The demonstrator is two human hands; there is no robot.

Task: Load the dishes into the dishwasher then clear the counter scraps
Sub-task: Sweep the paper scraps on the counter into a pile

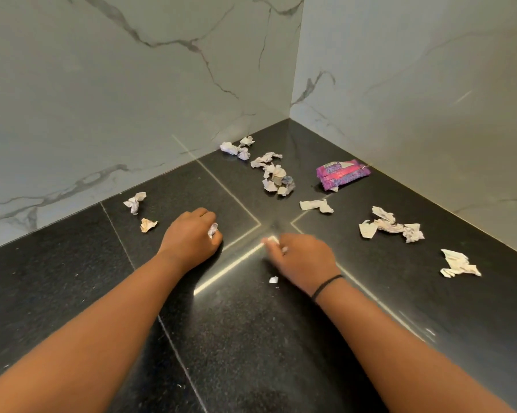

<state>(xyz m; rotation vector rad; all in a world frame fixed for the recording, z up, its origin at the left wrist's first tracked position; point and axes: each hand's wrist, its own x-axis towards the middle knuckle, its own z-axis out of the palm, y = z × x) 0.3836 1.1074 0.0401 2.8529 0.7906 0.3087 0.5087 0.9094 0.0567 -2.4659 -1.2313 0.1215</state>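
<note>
Head view, left hand [191, 234] grip curled round paper scrap [212, 229], right hand [302, 257] pinching blurred scrap [271, 240], black counter [72, 278]

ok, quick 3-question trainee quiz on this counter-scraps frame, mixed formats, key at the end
1. True or false: the left hand grips a crumpled paper scrap.
2. Multiple choice: the purple wrapper lies
A. under the left forearm
B. near the back corner, by the right-hand wall
C. in the right hand
3. Short answer: what is worn on the right wrist?

Key:
1. True; its fingers are curled round the scrap.
2. B; it lies on the black counter, apart from both hands.
3. A thin black band.
</note>
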